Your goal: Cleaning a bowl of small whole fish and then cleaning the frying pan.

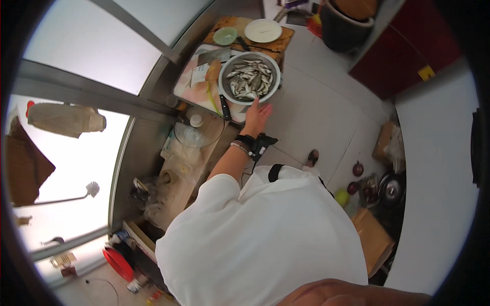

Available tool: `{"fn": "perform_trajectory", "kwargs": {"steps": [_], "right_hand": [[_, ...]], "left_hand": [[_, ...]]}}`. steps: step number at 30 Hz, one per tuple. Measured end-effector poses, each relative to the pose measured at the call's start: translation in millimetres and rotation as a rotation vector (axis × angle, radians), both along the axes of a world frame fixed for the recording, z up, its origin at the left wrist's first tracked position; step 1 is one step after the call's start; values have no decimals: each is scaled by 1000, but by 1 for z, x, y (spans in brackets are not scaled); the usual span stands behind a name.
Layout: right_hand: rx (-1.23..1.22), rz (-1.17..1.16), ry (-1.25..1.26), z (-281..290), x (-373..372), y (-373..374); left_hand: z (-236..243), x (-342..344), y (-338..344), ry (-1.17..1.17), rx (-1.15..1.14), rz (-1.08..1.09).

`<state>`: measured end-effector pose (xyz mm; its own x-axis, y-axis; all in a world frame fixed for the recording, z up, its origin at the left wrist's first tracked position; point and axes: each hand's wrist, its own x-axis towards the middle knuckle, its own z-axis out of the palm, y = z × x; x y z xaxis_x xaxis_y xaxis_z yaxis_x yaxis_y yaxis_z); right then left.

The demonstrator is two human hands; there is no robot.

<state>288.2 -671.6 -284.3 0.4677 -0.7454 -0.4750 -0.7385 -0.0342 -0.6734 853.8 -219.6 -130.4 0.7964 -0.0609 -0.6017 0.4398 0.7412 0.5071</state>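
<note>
My left hand [258, 117] is open at the lower rim of a steel bowl [222, 76], its thumb reaching the rim and its fingers stretched out. The bowl holds several small silvery fish [250, 79]. It sits on a pale board [186, 81] with a black-handled knife [224, 107], a cleaver [218, 54] and green stalks [212, 98]. Behind are a white plate [263, 29] and a green bowl [224, 35] on a wooden board [286, 38]. Bare skin of my arm shows at the lower right; my right hand is not in view.
A cluttered low wooden surface [173, 188] runs along the window side on the left. A dark red cabinet [393, 51] and a dark pot [347, 30] stand at upper right. Round produce [357, 168], bags, a black lid [392, 191] and cardboard [372, 239] lie along the right wall.
</note>
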Motion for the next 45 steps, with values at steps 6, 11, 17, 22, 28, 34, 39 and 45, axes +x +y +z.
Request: {"fn": "perform_trajectory", "kwargs": {"steps": [6, 11, 17, 22, 28, 34, 39, 45], "right_hand": [[261, 131, 156, 10, 175, -109], [249, 430, 286, 10, 349, -197], [-155, 999, 181, 75, 649, -165], [-121, 1580, -366, 133, 809, 61], [-292, 2059, -1165, 168, 806, 338], [-605, 2333, -1110, 179, 785, 452], [-918, 2353, -1321, 180, 829, 508], [-1163, 2282, -1386, 237, 918, 561]], "left_hand": [[-21, 31, 8, 35, 24, 250], [-9, 11, -8, 54, 215, 245], [77, -38, -34, 96, 16, 607], [82, -50, 9, 158, 317, 890], [54, -56, 78, 205, 302, 1051], [42, -54, 105, 178, 248, 1122], [43, -51, 122, 228, 248, 1067], [29, -16, 147, 182, 270, 986]]}}
